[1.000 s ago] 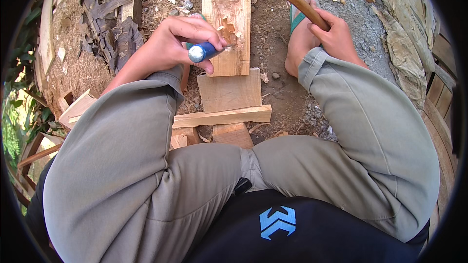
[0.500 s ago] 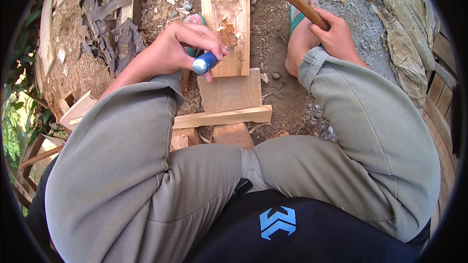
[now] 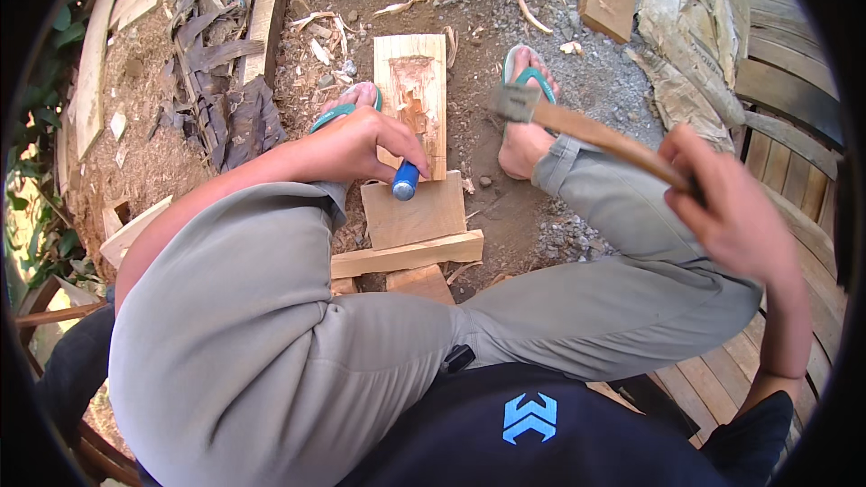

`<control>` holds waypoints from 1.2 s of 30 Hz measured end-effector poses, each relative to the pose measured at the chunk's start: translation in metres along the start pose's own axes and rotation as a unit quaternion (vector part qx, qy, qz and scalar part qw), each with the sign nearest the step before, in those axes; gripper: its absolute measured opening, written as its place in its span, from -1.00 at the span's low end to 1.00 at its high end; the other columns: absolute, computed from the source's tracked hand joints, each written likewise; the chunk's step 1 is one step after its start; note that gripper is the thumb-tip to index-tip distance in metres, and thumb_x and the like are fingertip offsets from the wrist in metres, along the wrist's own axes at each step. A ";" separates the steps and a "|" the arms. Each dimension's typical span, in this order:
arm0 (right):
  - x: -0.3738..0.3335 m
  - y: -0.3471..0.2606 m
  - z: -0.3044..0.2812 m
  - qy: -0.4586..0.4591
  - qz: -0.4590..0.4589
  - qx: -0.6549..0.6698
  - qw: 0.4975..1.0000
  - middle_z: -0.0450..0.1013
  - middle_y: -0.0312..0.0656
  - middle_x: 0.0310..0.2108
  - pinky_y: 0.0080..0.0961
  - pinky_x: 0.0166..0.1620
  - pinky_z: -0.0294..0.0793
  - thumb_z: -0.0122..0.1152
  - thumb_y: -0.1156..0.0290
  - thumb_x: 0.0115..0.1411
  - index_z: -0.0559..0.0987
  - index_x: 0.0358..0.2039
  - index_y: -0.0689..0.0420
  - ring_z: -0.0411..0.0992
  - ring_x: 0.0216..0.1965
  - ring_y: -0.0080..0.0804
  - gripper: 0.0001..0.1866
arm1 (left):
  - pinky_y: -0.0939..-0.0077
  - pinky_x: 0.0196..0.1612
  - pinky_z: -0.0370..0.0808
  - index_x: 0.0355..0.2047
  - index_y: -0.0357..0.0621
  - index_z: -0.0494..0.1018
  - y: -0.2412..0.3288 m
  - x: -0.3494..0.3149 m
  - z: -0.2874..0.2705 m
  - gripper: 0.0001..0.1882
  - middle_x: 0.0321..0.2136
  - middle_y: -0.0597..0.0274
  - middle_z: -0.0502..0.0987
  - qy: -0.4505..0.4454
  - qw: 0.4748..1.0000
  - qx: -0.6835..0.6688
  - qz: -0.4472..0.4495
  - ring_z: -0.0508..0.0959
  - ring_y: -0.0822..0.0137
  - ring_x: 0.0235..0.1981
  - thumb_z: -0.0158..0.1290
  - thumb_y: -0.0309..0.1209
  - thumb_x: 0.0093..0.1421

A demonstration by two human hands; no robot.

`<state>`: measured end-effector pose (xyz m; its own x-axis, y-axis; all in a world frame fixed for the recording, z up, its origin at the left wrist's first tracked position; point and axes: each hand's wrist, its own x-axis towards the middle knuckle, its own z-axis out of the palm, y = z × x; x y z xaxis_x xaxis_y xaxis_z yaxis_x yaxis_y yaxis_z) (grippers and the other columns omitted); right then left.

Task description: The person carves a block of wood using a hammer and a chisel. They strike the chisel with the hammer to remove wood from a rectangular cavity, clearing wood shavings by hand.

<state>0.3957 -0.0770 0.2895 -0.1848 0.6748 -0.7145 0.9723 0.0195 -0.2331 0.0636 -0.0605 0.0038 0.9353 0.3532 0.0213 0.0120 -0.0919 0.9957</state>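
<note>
A pale wooden block (image 3: 437, 99) lies between my feet, with a rough hollow (image 3: 410, 81) cut into its upper face and splintered wood inside. Over its near end, my left hand (image 3: 372, 146) grips a chisel by its blue handle (image 3: 405, 182), the metal-capped butt toward me; the blade is hidden. My right hand (image 3: 717, 203), slightly blurred, is wrapped around the wooden handle of a hammer (image 3: 613, 137). The hammer's grey head is raised to the right of the block, apart from the chisel.
A wooden board (image 3: 413, 212) and a narrow batten (image 3: 410, 254) lie at the block's near end. My sandalled feet flank it. Dark bark strips (image 3: 248, 117) lie left, crumpled sheeting (image 3: 681, 63) right, wooden slats (image 3: 785, 81) beyond. Shavings litter the dirt.
My right hand has moved right and toward me, bringing the hammer down from the top of the view. The chisel handle has turned more upright in my left hand. The whole view has shifted.
</note>
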 end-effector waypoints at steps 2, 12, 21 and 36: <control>-0.019 -0.028 0.026 -0.040 0.067 0.026 0.997 0.43 0.07 -0.50 -0.12 -0.37 0.41 0.29 0.30 0.25 0.42 -0.14 0.16 0.47 -0.50 0.05 -0.70 | 0.41 -0.07 0.60 -0.11 -0.08 0.69 -0.004 -0.009 0.004 -0.66 -0.22 0.23 0.70 0.032 0.999 0.005 0.011 0.66 0.30 -0.19 0.32 -0.56 0.05; -0.051 -0.052 0.224 0.296 -0.097 0.044 0.949 0.56 -0.01 -0.40 -0.23 -0.46 0.52 0.40 0.54 0.12 0.46 -0.03 0.25 0.57 -0.49 -0.04 -0.58 | 0.45 -0.17 0.62 -0.04 -0.07 0.65 -0.017 0.001 0.011 -0.65 -0.17 0.23 0.69 0.020 0.999 -0.013 0.028 0.66 0.29 -0.18 0.29 -0.54 0.13; -0.039 -0.069 0.219 0.286 -0.052 0.120 0.949 0.57 0.00 -0.42 -0.25 -0.46 0.53 0.32 0.48 0.24 0.47 -0.04 0.22 0.59 -0.49 0.01 -0.69 | 0.42 -0.22 0.64 -0.05 -0.06 0.65 -0.022 0.006 0.012 -0.62 -0.19 0.22 0.70 0.060 0.997 0.001 0.050 0.66 0.27 -0.19 0.33 -0.52 0.08; -0.037 -0.077 0.204 0.339 0.026 0.264 0.903 0.45 0.03 -0.55 -0.30 -0.46 0.43 0.17 0.44 0.38 0.39 -0.03 0.21 0.49 -0.58 -0.11 -0.77 | 0.42 -0.30 0.59 -0.03 -0.12 0.65 -0.016 0.022 0.003 -0.54 -0.27 0.15 0.71 0.107 0.993 0.037 -0.016 0.65 0.34 -0.32 0.42 -0.44 0.00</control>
<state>0.2988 -0.2536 0.1995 0.1626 0.9646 -0.2075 0.7399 -0.2583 -0.6211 0.0851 -0.0542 -0.0119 0.8372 0.5466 0.0171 0.0728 -0.1424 0.9871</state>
